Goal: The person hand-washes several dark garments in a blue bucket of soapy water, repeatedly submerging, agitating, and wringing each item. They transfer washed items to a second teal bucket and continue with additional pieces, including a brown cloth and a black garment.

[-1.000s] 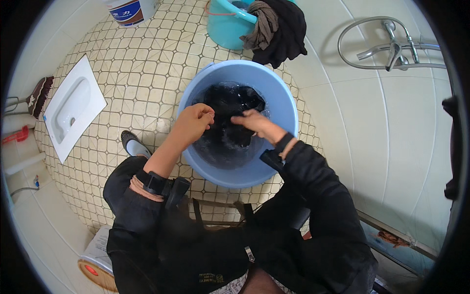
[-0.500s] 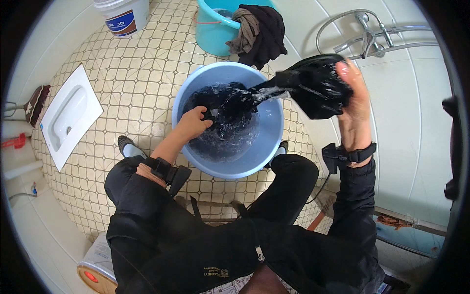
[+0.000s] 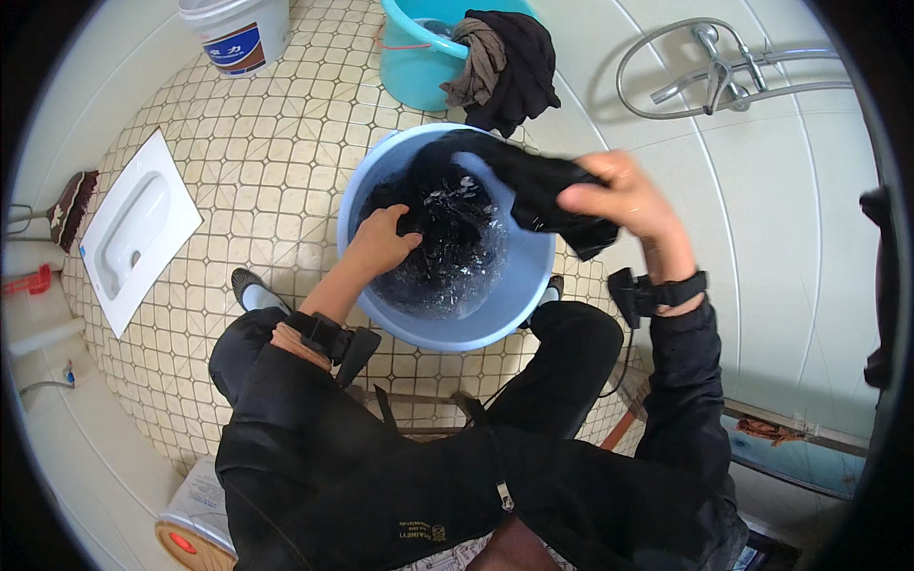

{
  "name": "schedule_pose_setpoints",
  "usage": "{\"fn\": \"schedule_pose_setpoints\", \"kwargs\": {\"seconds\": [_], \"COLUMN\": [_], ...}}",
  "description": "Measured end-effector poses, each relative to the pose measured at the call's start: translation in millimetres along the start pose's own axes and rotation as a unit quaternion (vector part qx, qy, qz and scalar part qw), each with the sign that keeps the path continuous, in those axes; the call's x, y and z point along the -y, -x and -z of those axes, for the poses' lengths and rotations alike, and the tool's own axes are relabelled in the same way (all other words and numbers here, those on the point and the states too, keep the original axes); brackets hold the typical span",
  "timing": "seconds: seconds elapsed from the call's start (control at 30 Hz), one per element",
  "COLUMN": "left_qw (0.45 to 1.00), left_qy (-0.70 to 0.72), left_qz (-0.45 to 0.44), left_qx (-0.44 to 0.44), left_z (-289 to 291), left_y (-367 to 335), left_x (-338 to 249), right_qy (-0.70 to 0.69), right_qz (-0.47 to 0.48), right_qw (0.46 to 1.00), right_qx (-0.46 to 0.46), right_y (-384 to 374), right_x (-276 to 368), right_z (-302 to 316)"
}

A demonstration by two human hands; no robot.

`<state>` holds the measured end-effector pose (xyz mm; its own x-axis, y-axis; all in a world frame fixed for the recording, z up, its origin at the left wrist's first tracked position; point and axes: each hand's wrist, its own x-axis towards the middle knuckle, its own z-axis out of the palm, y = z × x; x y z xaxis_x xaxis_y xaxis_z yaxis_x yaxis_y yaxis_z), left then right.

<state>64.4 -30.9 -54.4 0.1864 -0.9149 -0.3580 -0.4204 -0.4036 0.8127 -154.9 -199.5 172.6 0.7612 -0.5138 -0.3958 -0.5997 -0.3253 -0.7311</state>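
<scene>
A wet black garment (image 3: 543, 186) stretches from the water up over the right rim of a round light-blue basin (image 3: 530, 285). My right hand (image 3: 633, 200) is closed around its raised end, to the right of the basin and above it. Inside the basin, the rest of the dark cloth lies in sudsy water, its folds partly under the surface. My left hand (image 3: 381, 243) reaches over the basin's left side, its fingers curled into the black cloth at the waterline. The fingertips there are partly hidden by the cloth.
Behind the basin stands a turquoise bucket (image 3: 411, 76) with brown and black clothes (image 3: 509, 71) draped over its rim. A white pail (image 3: 233, 38) is at the far left. A squat toilet (image 3: 141, 233) is set in the tiled floor at left. A shower tap (image 3: 719, 76) juts from the right wall.
My right hand has come down and left with the garment's end, so the cloth now hangs lower, nearer the basin. My left hand has stayed nearly in place.
</scene>
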Motion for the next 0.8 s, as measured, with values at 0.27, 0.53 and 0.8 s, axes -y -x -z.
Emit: {"fn": "schedule_pose_setpoints", "kwargs": {"seconds": [0.27, 0.53, 0.8], "left_qw": [0.997, 0.974, 0.979], "left_qy": [-0.013, -0.093, -0.156], "left_qz": [-0.066, -0.063, 0.021], "left_qx": [0.026, 0.199, 0.128], "left_z": [7.3, -20.5, -23.7], "left_y": [7.0, 35.9, 29.4], "left_x": [-4.0, -26.7, -13.3], "right_qy": [0.374, -0.065, 0.229], "right_qz": [-0.024, 0.087, -0.056], "right_qw": [0.878, 0.955, 0.971], "right_qx": [0.299, 0.277, -0.049], "right_y": [-56.8, -73.0, -151.2], "right_x": [-100.9, -108.4, -183.7], "right_z": [-164.8, -163.2, -132.3]}}
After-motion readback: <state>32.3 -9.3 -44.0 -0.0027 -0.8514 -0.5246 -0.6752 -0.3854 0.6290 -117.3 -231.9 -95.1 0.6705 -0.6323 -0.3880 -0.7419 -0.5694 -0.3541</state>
